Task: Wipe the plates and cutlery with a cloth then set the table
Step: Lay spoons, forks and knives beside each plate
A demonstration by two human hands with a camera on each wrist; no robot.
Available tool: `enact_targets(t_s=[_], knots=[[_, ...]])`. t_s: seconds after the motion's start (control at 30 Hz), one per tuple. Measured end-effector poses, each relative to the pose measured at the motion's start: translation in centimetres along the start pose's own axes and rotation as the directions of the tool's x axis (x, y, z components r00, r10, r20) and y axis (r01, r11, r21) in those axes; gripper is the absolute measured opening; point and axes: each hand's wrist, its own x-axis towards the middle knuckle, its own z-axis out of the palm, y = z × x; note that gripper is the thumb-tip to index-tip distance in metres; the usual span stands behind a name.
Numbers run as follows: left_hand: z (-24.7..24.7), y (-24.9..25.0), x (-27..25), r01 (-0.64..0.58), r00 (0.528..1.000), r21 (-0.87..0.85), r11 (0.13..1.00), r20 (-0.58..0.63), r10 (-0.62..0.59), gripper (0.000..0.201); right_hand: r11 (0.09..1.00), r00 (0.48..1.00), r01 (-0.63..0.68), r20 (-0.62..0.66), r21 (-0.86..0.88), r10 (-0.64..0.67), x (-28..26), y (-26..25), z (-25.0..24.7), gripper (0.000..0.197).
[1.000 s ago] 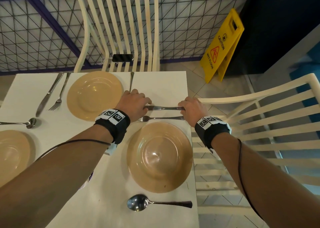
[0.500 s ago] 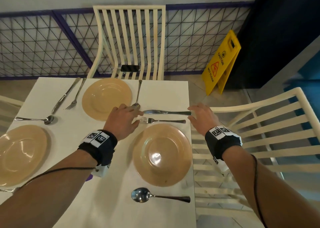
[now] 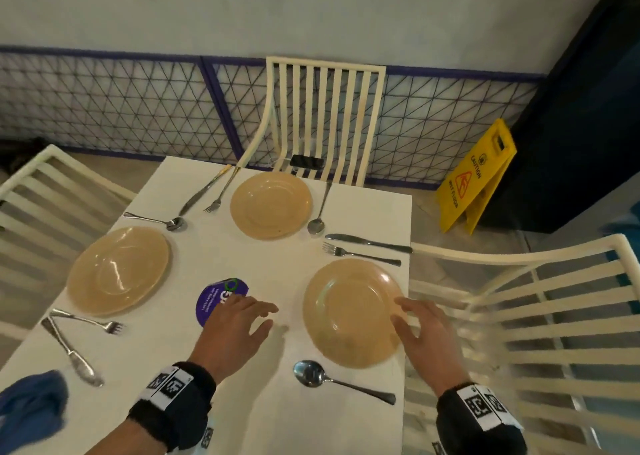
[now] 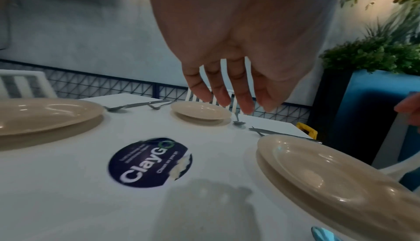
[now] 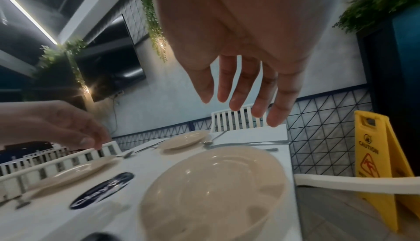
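Three tan plates lie on the white table [image 3: 277, 264]: one near the right edge [image 3: 349, 311], one at the far side [image 3: 270, 204], one at the left [image 3: 117, 270]. A knife [image 3: 367, 242] and fork [image 3: 360, 254] lie beyond the right plate, a spoon [image 3: 332, 380] in front of it. My left hand [image 3: 242, 319] hovers with relaxed fingers over the table left of that plate, holding nothing. Above the plate's right rim my right hand [image 3: 415, 326] hangs, fingers spread and empty. A blue cloth [image 3: 31, 406] lies at the near left corner.
A round purple sticker [image 3: 218, 298] sits mid-table, partly under my left hand. Cutlery flanks the other plates. White slatted chairs stand at the far side [image 3: 325, 118], right [image 3: 540, 316] and left [image 3: 45, 191]. A yellow wet-floor sign [image 3: 478, 177] stands on the floor to the right.
Both hands let go of the knife beyond the right plate and drew back toward me. They now hover empty on either side of that plate. The view has tilted up.
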Motion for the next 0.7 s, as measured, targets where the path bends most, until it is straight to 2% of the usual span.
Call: enact_targets(t_s=[0.1,0.23,0.4,0.57,0.7], knots=[[-0.9,-1.1,-3.2,0.084,0.996,-0.030,0.996,-0.022,-0.085,0.024,0.999,0.999,0.046,0.020,0.025,-0.047,-3.8,-1.1,2.5,0.027],[-2.1,-3.3,-6.7,0.151,0.988,-0.117,0.982,0.035,-0.148,0.025,0.989,0.992,0.122,0.008,0.085,-0.123,-8.1,-3.2,6.9,0.030],[-4.5,-6.4,-9.5,0.137,0.988,-0.228,0.964,0.099,-0.117,0.020,0.995,0.994,0.083,0.063,0.064,-0.087,-11.2,-7.8,11.9,0.052],[-7.0,-11.3,-12.1,0.134,0.985,-0.288,0.948,0.143,-0.096,0.019,0.995,0.997,0.062,0.046,0.072,-0.066,-12.3,-13.5,16.6,0.056],[-9.6,-15.1,-13.1,0.166,0.983,-0.333,0.928,0.132,-0.128,0.021,0.990,0.994,0.078,0.067,0.119,-0.086,-11.5,-18.5,18.2,0.039]])
